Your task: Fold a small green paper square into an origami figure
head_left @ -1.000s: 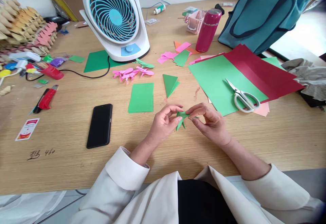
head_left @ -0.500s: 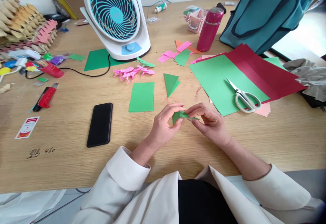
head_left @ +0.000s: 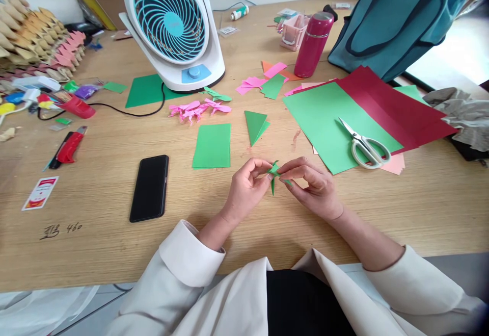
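Observation:
A small folded piece of green paper [head_left: 273, 170] is pinched between both hands above the front of the table. My left hand [head_left: 250, 183] grips its left side with thumb and fingers. On its right side, my right hand [head_left: 311, 185] is closed in a pinch. Pointed flaps stick out above and below the fingers, and the rest is partly hidden by them. Just beyond the hands lies a folded green triangle [head_left: 255, 124]. A stack of green paper rectangles [head_left: 211, 146] is to its left.
White-handled scissors [head_left: 364, 147] rest on a large green sheet [head_left: 324, 117] over red sheets [head_left: 405, 106] at right. A black phone [head_left: 149, 188] lies at left. Farther back are pink folded figures [head_left: 196, 109], a fan [head_left: 173, 30], a magenta flask [head_left: 314, 44] and a teal bag [head_left: 393, 25].
The green paper has been turned between the fingers; its points now stick out above and below. Both hands have stayed in about the same place.

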`<action>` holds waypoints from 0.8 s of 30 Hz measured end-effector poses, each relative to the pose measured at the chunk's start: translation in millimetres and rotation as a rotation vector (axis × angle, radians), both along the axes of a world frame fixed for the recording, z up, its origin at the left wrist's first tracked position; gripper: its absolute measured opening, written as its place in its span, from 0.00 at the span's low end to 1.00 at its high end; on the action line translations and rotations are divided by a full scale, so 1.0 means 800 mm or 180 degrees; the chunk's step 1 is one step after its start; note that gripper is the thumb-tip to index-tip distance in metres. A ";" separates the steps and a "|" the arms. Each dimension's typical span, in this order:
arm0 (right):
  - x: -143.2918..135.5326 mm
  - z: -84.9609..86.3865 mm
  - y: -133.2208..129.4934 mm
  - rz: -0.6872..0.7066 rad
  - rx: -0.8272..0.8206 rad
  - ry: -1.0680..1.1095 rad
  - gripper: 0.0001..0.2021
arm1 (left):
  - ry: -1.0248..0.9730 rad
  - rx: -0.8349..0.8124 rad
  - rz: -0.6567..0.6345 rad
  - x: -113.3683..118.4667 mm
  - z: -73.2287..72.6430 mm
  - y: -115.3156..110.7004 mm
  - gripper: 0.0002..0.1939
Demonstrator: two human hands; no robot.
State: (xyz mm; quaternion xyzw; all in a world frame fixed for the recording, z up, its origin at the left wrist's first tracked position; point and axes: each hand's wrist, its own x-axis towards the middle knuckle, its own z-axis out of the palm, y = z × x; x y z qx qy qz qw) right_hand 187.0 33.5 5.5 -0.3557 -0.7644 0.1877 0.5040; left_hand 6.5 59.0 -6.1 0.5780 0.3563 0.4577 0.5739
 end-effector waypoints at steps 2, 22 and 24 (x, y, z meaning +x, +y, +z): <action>-0.001 0.001 0.000 0.0001 0.0093 -0.0030 0.13 | -0.0108 -0.0229 -0.0036 0.001 0.002 -0.001 0.07; -0.004 -0.004 -0.003 0.0403 0.0207 -0.0536 0.17 | -0.0181 -0.0404 0.0240 0.002 -0.001 0.003 0.04; -0.003 -0.003 -0.003 0.0414 0.0177 -0.0530 0.18 | -0.0171 -0.0379 0.0230 0.000 0.000 0.005 0.04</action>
